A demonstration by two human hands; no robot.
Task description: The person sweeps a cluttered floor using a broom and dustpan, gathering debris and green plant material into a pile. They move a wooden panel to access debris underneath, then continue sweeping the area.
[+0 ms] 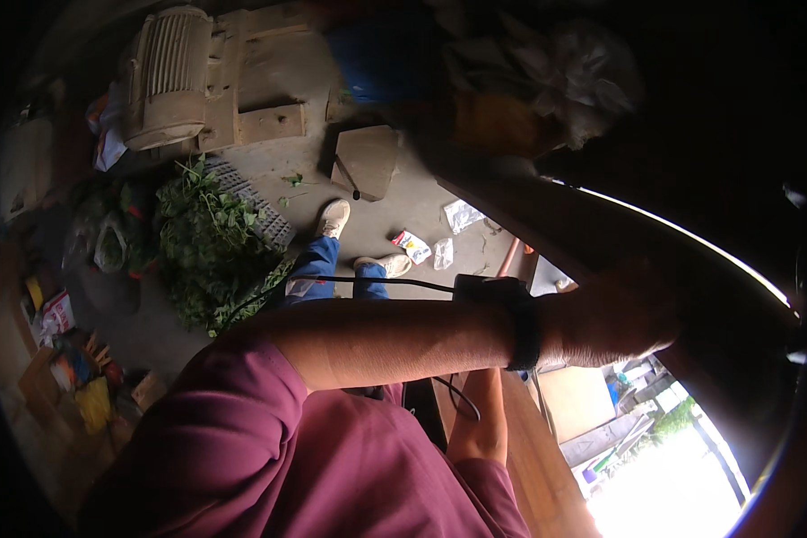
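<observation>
My left arm reaches across to the right, its wrist wearing a black strap (526,329) with a dark box-shaped device (487,288) and a cable. My left hand (612,319) lies in deep shadow against a large dark panel (719,329). Its fingers cannot be made out, nor whether they hold anything. Beneath that arm, my right forearm (479,420) points forward beside a brown wooden board (541,457). The left forearm hides my right hand.
A dusty electric motor (168,74) stands far left. Leafy green stems (208,249) are piled left of my feet. Plastic wrappers (413,246) and a wooden block (366,161) lie on the concrete floor (417,188). Bright daylight enters at lower right, near a pale board (575,403).
</observation>
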